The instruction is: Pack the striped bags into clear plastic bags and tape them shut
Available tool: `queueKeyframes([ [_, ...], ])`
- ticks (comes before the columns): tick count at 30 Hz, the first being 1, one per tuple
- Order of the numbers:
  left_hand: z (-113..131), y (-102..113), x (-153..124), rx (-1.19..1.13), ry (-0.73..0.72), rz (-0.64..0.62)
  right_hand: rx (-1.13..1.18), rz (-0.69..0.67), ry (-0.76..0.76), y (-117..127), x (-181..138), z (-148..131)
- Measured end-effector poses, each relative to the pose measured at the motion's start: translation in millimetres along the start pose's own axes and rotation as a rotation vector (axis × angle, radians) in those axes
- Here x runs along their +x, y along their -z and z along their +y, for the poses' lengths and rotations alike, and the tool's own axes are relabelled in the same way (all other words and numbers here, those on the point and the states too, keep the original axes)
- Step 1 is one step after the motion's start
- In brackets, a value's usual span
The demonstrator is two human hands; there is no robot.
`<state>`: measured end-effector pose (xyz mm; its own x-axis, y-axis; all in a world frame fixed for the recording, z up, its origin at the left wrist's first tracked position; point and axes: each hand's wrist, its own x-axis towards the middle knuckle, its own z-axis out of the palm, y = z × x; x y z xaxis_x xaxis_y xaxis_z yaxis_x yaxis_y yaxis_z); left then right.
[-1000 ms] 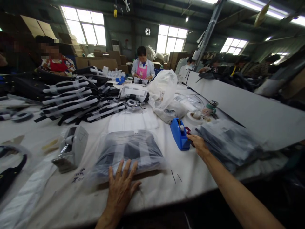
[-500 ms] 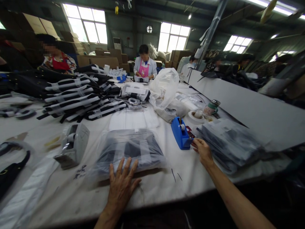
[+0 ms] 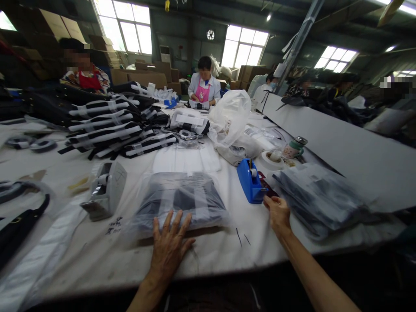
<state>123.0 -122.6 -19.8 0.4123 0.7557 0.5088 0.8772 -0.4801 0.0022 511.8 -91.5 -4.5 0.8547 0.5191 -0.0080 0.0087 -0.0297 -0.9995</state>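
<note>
My left hand [image 3: 172, 240] lies flat with spread fingers on the near edge of a clear plastic bag [image 3: 185, 197] that holds something dark with pale strips across it. My right hand [image 3: 278, 214] is closed in a pinch, its fingertips right by the front cutting end of a blue tape dispenser [image 3: 251, 184]. What the fingertips hold is too small to make out. The dispenser stands on the cloth-covered table [image 3: 224, 255], to the right of the bag. A dark red printed piece [image 3: 264, 182] lies just behind it.
On the left stand a grey tape dispenser [image 3: 105, 190] and a pile of black straps with white padding [image 3: 110, 125]. Bagged dark goods [image 3: 320, 195] lie right of my right hand. Farther back are a white plastic bag [image 3: 230, 117], a tape roll [image 3: 272, 160], a cup [image 3: 292, 149] and a co-worker [image 3: 204, 84].
My right hand has drawn slightly toward me at the dispenser's front end, its fingers curled tighter. My left hand stays on the bag. The whole view has shifted a little.
</note>
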Motion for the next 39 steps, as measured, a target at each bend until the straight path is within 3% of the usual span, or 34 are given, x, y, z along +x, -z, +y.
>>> queueKeyframes([
  [5, 3, 4, 0, -0.064, 0.064, -0.016, 0.003, -0.106, -0.073, 14, -26, 1],
  [8, 7, 7, -2, -0.085, 0.080, -0.067, -0.095, -0.351, 0.061, -9, -58, -25],
  [14, 8, 3, -6, -0.116, 0.093, -0.109, -0.248, -1.399, 0.258, -127, -164, -78],
  [17, 10, 3, -7, -0.116, 0.094, -0.084, -0.405, -1.682, 0.490, -189, -209, -85],
  [21, 9, 5, -9, -0.174, 0.110, -0.103, -0.703, -1.884, 0.858, -244, -239, -83],
  [25, 6, 4, -12, -0.225, 0.117, -0.109, -0.958, -1.926, 1.086, -263, -249, -75],
  [29, 4, -3, -15, -0.232, 0.107, -0.092, -1.094, -1.742, 1.248, -267, -250, -65],
  [33, 6, -9, -16, -0.235, 0.100, -0.097, -1.044, -1.520, 1.265, -268, -237, -67],
  [36, 7, -10, -16, -0.225, 0.118, -0.090, -0.885, -1.358, 1.233, -259, -213, -85],
  [39, 8, -9, -16, -0.238, 0.121, -0.076, -0.764, -1.372, 1.131, -237, -181, -111],
])
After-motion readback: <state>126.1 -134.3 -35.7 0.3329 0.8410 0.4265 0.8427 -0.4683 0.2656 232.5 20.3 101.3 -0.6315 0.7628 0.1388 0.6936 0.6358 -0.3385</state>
